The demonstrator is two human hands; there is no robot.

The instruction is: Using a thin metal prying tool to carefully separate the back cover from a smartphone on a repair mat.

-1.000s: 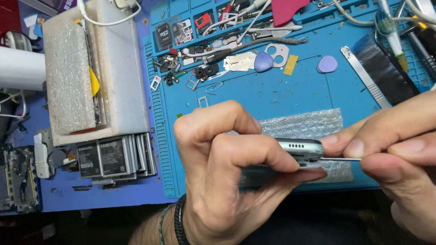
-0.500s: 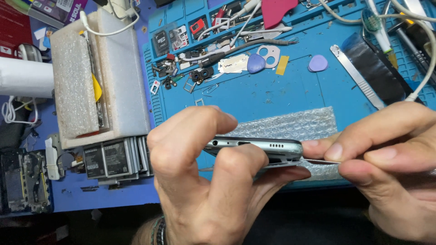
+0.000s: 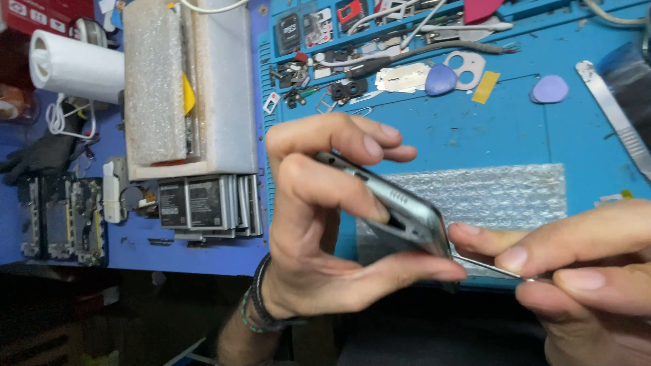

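Note:
My left hand (image 3: 325, 224) grips a grey metal-edged phone (image 3: 400, 207) on edge above the blue work mat (image 3: 488, 135), fingers over the top and thumb underneath. My right hand (image 3: 576, 271) pinches a thin metal pry tool (image 3: 485, 266) whose tip sits at the phone's lower right corner. A sheet of bubble wrap (image 3: 502, 193) lies on the mat right behind the phone.
Purple picks (image 3: 549, 89) (image 3: 441, 79), a razor blade, small parts and cables lie on the mat's far side. A foam block (image 3: 190, 88) with a stack of phone batteries (image 3: 203, 203) stands left. A paper roll (image 3: 74, 68) and bare phone frames (image 3: 61, 217) are far left.
The view shifted right. The phone has tilted so its right end points down, and the pry tool's tip stays at that corner.

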